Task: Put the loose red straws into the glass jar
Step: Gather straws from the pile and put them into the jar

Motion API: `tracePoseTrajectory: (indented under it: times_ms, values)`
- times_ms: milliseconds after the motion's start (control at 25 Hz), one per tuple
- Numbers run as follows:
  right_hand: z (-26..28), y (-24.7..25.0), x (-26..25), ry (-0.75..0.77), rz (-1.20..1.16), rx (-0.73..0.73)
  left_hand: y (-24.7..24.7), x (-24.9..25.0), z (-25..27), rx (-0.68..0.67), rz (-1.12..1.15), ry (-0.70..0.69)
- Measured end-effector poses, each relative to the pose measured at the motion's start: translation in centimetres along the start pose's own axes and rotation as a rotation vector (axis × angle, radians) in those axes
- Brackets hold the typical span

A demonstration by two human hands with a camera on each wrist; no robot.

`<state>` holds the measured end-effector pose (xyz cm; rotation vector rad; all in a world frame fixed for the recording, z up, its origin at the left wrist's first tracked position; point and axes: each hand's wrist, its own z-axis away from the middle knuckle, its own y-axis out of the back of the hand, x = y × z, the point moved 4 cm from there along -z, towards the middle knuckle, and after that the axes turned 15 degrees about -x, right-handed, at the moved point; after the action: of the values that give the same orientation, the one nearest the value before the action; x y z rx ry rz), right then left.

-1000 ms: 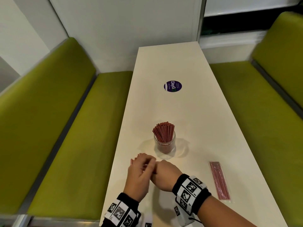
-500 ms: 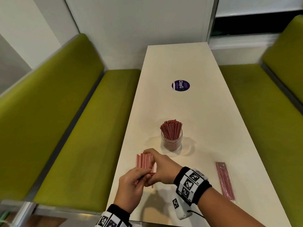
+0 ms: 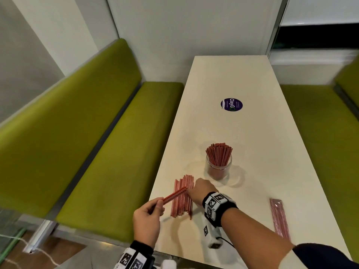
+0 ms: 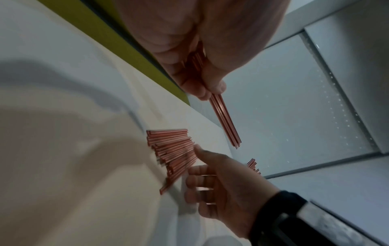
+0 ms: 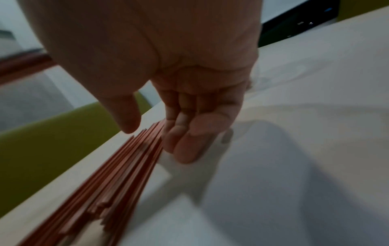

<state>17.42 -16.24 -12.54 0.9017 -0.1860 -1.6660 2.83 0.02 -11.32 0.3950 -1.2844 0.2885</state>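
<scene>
My left hand (image 3: 148,216) pinches a few thin red straws (image 3: 174,195) pointing toward the straw-filled glass jar (image 3: 219,167) standing ahead and right on the white tabletop (image 3: 252,144), while my right hand's (image 3: 201,191) relaxed fingers (image 5: 185,143) rest beside the loose flat pile of red straws (image 3: 182,199), nearer the jar.

Loose red straws (image 3: 182,197) lie flat near the straw-filled glass jar (image 3: 219,166).

A clear glass jar (image 3: 219,167) packed with upright red straws (image 3: 219,153) stands on the long white table (image 3: 252,136). Nearer the person and to its left lies a flat pile of loose red straws (image 3: 181,200). A wrapped pack of straws (image 3: 279,217) lies well apart on the right. A round dark sticker (image 3: 231,105) sits farther back.
</scene>
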Motion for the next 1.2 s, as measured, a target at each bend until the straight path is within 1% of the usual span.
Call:
tracePoseTrajectory:
  times_ms: [80,120,240,320,400,480,560,640,720,800,960,1040,1120,1200]
  values:
    - [-0.1,-0.3,-1.2,0.001,0.134,-0.015,0.0,-0.2,0.3,0.013,0.035,0.011]
    - [-0.2,-0.2,-1.5,0.011,0.153,-0.014,0.0,-0.1,0.4,0.016,0.053,0.017]
    - [-0.4,-0.2,-1.8,0.019,0.089,-0.050,0.0,-0.2,0.7,0.021,0.078,0.029]
    - [-0.5,-0.2,-1.4,0.059,0.042,-0.082,0.1,-0.3,0.7,0.028,0.083,0.038]
    - [-0.2,-0.3,-0.4,0.099,-0.099,-0.095,0.1,-0.7,0.7,0.037,0.104,0.064]
    - [0.6,-0.6,0.8,0.162,-0.350,-0.099,-0.2,-0.9,0.8,0.048,0.190,0.104]
    - [1.9,-1.3,1.1,0.309,-0.654,-0.139,-1.0,-0.8,0.7,0.036,0.384,0.170]
    - [3.4,-1.8,0.8,0.441,-0.856,-0.151,-2.3,-0.2,0.6,-0.019,0.584,0.245]
    - [4.3,-2.1,0.3,0.525,-0.939,-0.101,-3.9,0.5,0.5,-0.092,0.676,0.295]
    - [4.8,-2.1,-0.1,0.563,-0.979,-0.036,-5.6,1.2,0.4,-0.152,0.653,0.294]
    - [5.7,-1.1,0.7,0.560,-0.996,0.166,-8.3,2.1,0.4,-0.168,0.537,0.196]
    - [6.1,-0.7,1.3,0.564,-1.045,0.255,-9.4,2.7,0.5,-0.184,0.472,0.153]
    - [6.6,-0.3,1.8,0.581,-1.097,0.311,-10.1,3.5,0.7,-0.207,0.429,0.124]
    - [6.8,0.4,2.4,0.594,-1.124,0.351,-10.6,4.4,0.9,-0.274,0.366,0.077]
